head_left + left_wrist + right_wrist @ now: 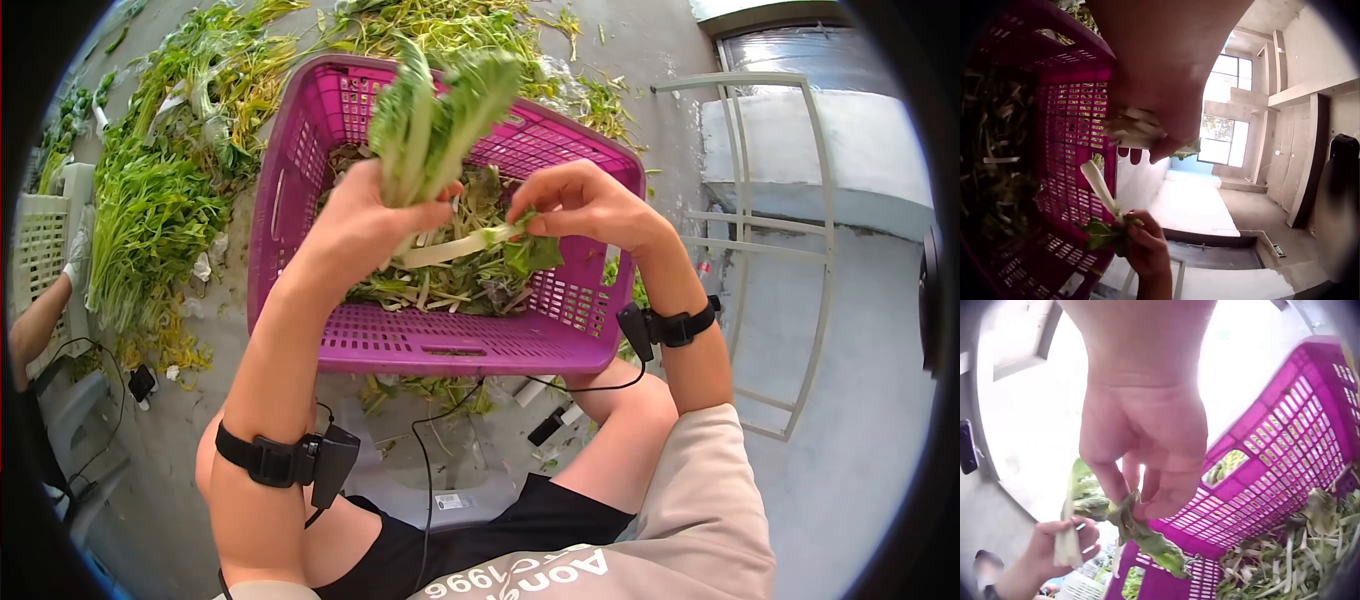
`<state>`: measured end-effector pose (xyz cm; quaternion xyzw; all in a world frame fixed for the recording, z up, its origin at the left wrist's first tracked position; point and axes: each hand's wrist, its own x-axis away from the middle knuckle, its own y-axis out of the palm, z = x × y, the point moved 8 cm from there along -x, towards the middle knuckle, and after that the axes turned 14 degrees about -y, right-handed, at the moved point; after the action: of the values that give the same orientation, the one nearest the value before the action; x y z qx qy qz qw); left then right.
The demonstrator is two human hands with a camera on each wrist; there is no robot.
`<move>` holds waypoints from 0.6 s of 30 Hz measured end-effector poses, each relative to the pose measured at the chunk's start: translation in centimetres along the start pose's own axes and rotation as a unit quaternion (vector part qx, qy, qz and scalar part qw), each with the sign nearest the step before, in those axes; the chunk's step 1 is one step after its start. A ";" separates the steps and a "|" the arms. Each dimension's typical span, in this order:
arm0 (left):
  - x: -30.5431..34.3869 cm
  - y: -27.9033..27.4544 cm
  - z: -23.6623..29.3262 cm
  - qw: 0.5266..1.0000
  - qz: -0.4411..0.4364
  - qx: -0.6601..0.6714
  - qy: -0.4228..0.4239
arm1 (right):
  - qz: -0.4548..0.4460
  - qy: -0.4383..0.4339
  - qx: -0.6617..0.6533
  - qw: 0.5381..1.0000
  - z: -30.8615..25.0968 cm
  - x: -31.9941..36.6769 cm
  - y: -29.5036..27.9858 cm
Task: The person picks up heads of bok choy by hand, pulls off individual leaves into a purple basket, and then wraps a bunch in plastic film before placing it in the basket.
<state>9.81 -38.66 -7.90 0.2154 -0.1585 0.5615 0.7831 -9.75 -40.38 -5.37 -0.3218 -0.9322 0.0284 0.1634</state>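
Note:
Over the purple basket (440, 358), the left hand (350, 225) grips a bunch of leafy green stalks (425, 130), leaves pointing up and away. To its right, the right hand (590, 210) pinches the leafy end of one pale stalk (455, 248), which stretches toward the left hand. In the left wrist view that stalk (1099, 184) hangs from the right hand (1147, 247), apart from the bunch (1135, 128). The right wrist view shows a limp green leaf (1157, 547) under the right hand's fingers (1166, 494). Loose leaves and stalk pieces (490, 285) lie in the basket.
Heaps of greens (160, 220) cover the floor at left and behind the basket. A pale metal frame (825, 250) stands at right. Another person's arm (42, 318) shows at far left beside a white crate (45, 235). Cables run below the basket.

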 end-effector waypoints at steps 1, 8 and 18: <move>0.1 1.0 -0.3 0.998 -0.055 0.008 -0.014 | 0.020 -0.030 -0.005 0.999 -0.4 -0.3 -0.2; 0.3 1.2 -1.0 0.987 -0.107 0.019 -0.117 | 0.145 -0.073 0.054 0.985 -3.2 -3.6 -1.4; -1.0 -7.9 -0.7 0.969 0.097 0.224 -0.029 | 0.317 -0.122 0.178 0.924 8.5 -9.7 -2.7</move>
<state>17.00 -41.32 -10.27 0.3851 -0.0718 0.6495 0.6517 -6.94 -48.04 -15.79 -0.5599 -0.7740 0.2832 0.0853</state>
